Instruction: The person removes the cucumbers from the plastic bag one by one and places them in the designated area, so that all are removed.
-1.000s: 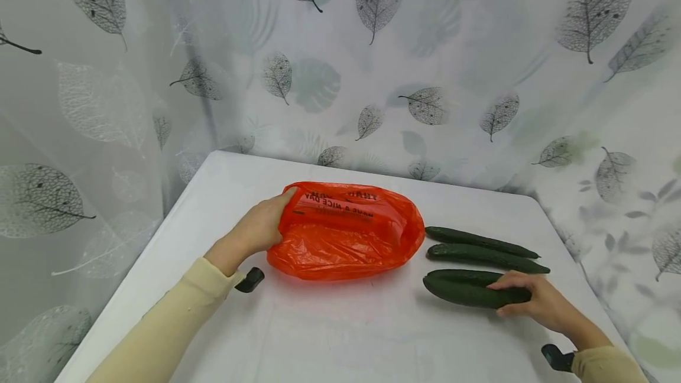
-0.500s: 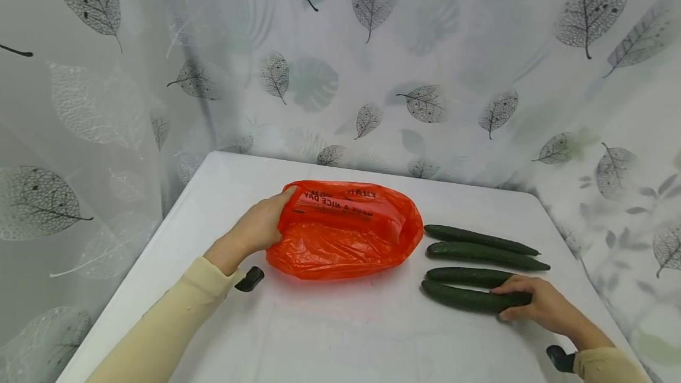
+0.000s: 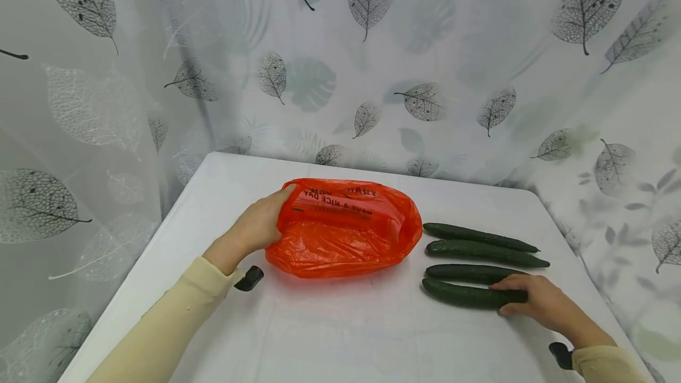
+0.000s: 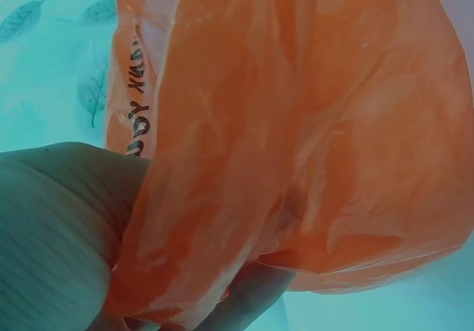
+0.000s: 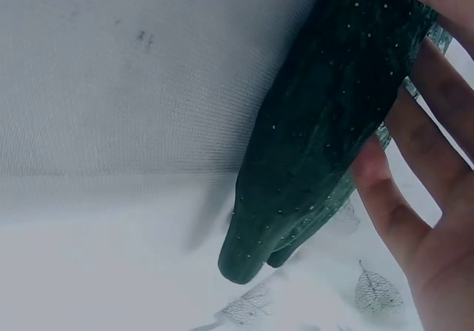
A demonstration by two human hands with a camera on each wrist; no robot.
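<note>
My left hand [image 3: 258,223] grips the left edge of a red plastic bag [image 3: 340,247], which lies with its mouth spread. In the left wrist view the thin bag [image 4: 355,124] covers part of the fingers. On the right, my right hand [image 3: 540,303] holds the nearest cucumber [image 3: 463,294] by its right end, thumb on the near side and fingers on the far side. Just behind it lies a second cucumber [image 3: 463,273]. The right wrist view shows the held cucumber [image 5: 318,124] between thumb and fingers, partly hiding the other one.
Two more cucumbers, a middle one [image 3: 484,253] and a far one [image 3: 479,236], lie roughly parallel behind, their left ends close to the bag. Everything is on a white table [image 3: 340,336]. A leaf-patterned curtain [image 3: 340,75] hangs behind and at both sides.
The nearest cucumber, earlier overlapping the one behind it, has come down towards me and now lies beside it, with a narrow gap at the left. The left hand and bag stay put.
</note>
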